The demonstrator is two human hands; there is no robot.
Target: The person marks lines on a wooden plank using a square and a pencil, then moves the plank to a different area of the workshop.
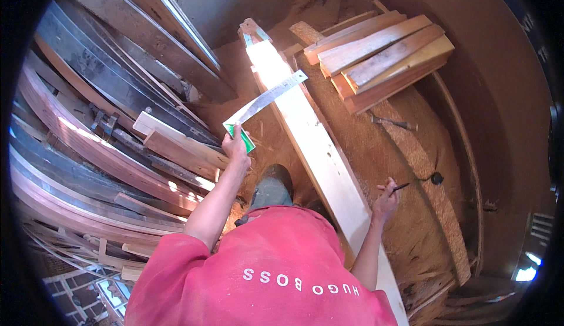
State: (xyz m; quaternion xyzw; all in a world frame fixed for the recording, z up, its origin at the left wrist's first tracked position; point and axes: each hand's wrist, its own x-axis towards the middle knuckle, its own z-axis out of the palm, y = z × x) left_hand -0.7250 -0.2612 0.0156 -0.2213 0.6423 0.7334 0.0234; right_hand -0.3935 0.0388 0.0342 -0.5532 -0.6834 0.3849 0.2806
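My left hand [236, 148] grips the green handle of a metal try square [265, 99]. Its steel blade slants up to the right and its tip reaches over a long pale wooden plank [320, 155] that runs from the far end down past my right side. My right hand [385, 200] hovers just to the right of the plank and pinches a thin dark pencil [400, 187]. Sunlight glares on the plank's far end. My red shirt fills the lower middle of the view.
A stack of short reddish boards [379, 56] lies at the far right on a sawdust-covered floor [405, 150]. Long curved wooden and dark strips [88, 144] lean and pile up along the left. A chisel-like tool [392, 123] and a small black object [436, 178] lie on the sawdust.
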